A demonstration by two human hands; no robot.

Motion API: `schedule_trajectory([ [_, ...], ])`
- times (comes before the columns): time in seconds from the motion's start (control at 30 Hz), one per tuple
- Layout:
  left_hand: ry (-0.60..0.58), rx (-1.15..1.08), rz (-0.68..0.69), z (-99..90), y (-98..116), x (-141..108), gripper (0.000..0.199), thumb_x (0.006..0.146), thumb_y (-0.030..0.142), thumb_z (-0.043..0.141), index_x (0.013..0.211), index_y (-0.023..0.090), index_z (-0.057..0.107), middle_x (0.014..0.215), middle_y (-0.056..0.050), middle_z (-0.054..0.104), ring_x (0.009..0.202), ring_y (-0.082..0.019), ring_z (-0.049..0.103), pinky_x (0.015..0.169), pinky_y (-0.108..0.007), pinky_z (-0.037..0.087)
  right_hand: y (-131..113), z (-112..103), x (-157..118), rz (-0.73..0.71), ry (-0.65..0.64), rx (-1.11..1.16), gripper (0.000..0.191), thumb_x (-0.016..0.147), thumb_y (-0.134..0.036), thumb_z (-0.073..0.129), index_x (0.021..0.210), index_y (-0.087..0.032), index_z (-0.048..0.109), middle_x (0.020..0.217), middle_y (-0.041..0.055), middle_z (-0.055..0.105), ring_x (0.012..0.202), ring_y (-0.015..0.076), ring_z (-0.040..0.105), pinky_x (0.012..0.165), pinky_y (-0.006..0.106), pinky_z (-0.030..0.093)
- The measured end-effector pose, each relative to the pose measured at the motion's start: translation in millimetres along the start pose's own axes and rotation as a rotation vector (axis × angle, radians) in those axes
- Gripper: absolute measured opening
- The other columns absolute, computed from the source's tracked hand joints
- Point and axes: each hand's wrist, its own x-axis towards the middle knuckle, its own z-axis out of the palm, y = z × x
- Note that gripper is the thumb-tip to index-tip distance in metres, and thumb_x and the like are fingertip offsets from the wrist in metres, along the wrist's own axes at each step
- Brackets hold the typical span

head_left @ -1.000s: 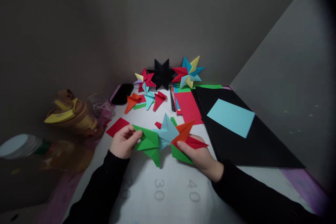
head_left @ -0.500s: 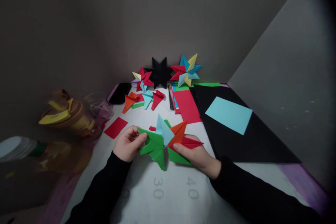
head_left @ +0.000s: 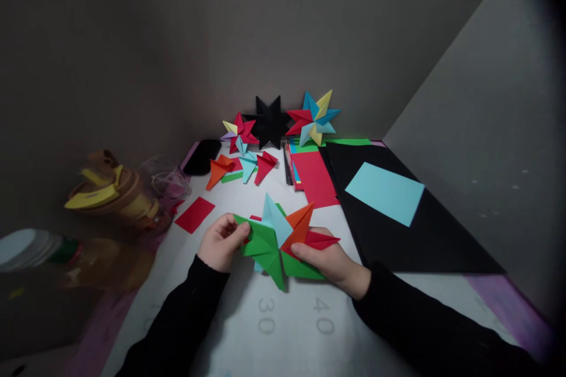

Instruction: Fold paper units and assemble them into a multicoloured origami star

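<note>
Between my hands, above the white table, is a folded paper star (head_left: 279, 230) with green, light blue, orange and red points. My left hand (head_left: 222, 241) pinches the upper left green piece between thumb and fingers. On the other side, my right hand (head_left: 327, 256) grips the star, thumb in front near the orange and red points and fingers hidden behind. A bit of light blue paper shows below the left green piece. Beyond the star lie an orange folded piece (head_left: 218, 171), a light blue folded piece (head_left: 248, 164) and a red folded piece (head_left: 266, 166).
Finished stars lean on the wall: a black star (head_left: 269, 122), a multicolour star (head_left: 315, 118) and a smaller red one (head_left: 241, 132). A red sheet (head_left: 315, 177) and black sheets (head_left: 389, 241) under a light blue sheet (head_left: 385, 192) lie right. A phone (head_left: 202, 156) and flowerpot (head_left: 117, 194) stand left.
The left green piece has swung slightly, its lower point shifting down and right, and its layers look flatter. My left hand has moved a little to the right with it.
</note>
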Motion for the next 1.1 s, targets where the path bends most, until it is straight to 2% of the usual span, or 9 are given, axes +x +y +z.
schedule_trajectory([
  [0.2, 0.154, -0.112, 0.019, 7.5, -7, 0, 0.032, 0.053, 0.03, 0.081, 0.048, 0.014, 0.054, 0.086, -0.005, 0.065, 0.075, -0.013, 0.058, 0.059, -0.02, 0.04, 1, 2, 1, 0.031, -0.006, 0.06, 0.025, 0.078, -0.031, 0.066, 0.1, -0.018, 0.068, 0.1, 0.006, 0.071, 0.09, 0.023, 0.067, 0.079, 0.035, 0.054],
  [0.23, 0.142, -0.155, -0.001, 9.4, -8, -1, 0.034, 0.054, 0.031, 0.081, 0.048, 0.014, 0.052, 0.079, -0.005, 0.066, 0.077, -0.015, 0.059, 0.06, -0.02, 0.04, 0, 2, 2, 0.034, -0.002, 0.06, 0.025, 0.078, -0.031, 0.066, 0.1, -0.018, 0.068, 0.1, 0.006, 0.072, 0.09, 0.023, 0.067, 0.079, 0.036, 0.054],
  [0.3, 0.106, -0.224, -0.038, 13.3, -8, -2, 0.035, 0.057, 0.031, 0.08, 0.05, 0.016, 0.049, 0.056, 0.0, 0.059, 0.063, -0.012, 0.057, 0.054, -0.019, 0.038, 0, 2, 2, 0.04, 0.0, 0.055, 0.025, 0.078, -0.031, 0.066, 0.099, -0.018, 0.068, 0.1, 0.0061, 0.072, 0.09, 0.0232, 0.067, 0.079, 0.036, 0.054],
  [0.4, 0.117, -0.245, -0.058, 17.8, -9, -5, 0.038, 0.058, 0.032, 0.079, 0.055, 0.017, 0.045, 0.039, 0.008, 0.044, 0.039, -0.005, 0.041, 0.042, -0.015, 0.028, 2, 2, 3, 0.055, 0.005, 0.04, 0.026, 0.077, -0.033, 0.066, 0.098, -0.018, 0.068, 0.098, 0.0062, 0.072, 0.089, 0.0235, 0.067, 0.078, 0.037, 0.054],
  [0.6, 0.239, -0.208, -0.008, 16.0, -15, -3, 0.042, 0.055, 0.034, 0.081, 0.058, 0.017, 0.043, 0.038, 0.01, 0.044, 0.034, -0.003, 0.036, 0.036, -0.013, 0.027, 7, 4, 4, 0.071, -0.02, 0.06, 0.027, 0.077, -0.035, 0.067, 0.098, -0.018, 0.066, 0.099, 0.0069, 0.07, 0.091, 0.0229, 0.065, 0.08, 0.037, 0.051],
  [0.8, 0.419, -0.205, 0.002, 4.2, -15, 9, 0.044, 0.047, 0.032, 0.083, 0.057, 0.018, 0.043, 0.039, 0.01, 0.048, 0.035, -0.005, 0.042, 0.037, -0.015, 0.031, 12, 5, 6, -0.023, 0.034, 0.33, 0.044, 0.074, -0.04, 0.07, 0.108, -0.028, 0.044, 0.099, 0.0031, 0.063, 0.088, 0.0188, 0.062, 0.077, 0.033, 0.049],
  [0.97, 0.53, -0.257, -0.02, -4.6, -18, 17, 0.044, 0.046, 0.032, 0.081, 0.057, 0.019, 0.042, 0.038, 0.01, 0.048, 0.035, -0.008, 0.045, 0.037, -0.018, 0.035, 12, 5, 5, -0.083, -0.011, 0.32, 0.079, 0.073, -0.046, 0.07, 0.133, -0.04, 0.02, 0.131, 0.0074, 0.046, 0.101, 0.0204, 0.059, 0.091, 0.041, 0.043],
  [1.03, 0.541, -0.248, -0.011, -5.8, -18, 18, 0.042, 0.046, 0.032, 0.081, 0.056, 0.019, 0.042, 0.038, 0.01, 0.048, 0.035, -0.008, 0.044, 0.037, -0.018, 0.034, 13, 2, 4, -0.037, -0.089, 0.232, 0.07, 0.076, -0.048, 0.065, 0.135, -0.037, 0.03, 0.134, 0.0084, 0.044, 0.109, 0.0224, 0.055, 0.095, 0.043, 0.04],
  [1.1, 0.531, -0.208, 0.001, -4.9, -18, 17, 0.041, 0.046, 0.031, 0.081, 0.056, 0.018, 0.043, 0.038, 0.01, 0.049, 0.035, -0.007, 0.043, 0.037, -0.017, 0.033, 13, -1, 4, 0.01, -0.174, 0.092, 0.051, 0.079, -0.049, 0.061, 0.125, -0.028, 0.051, 0.128, 0.0099, 0.052, 0.113, 0.0246, 0.053, 0.098, 0.043, 0.038],
])
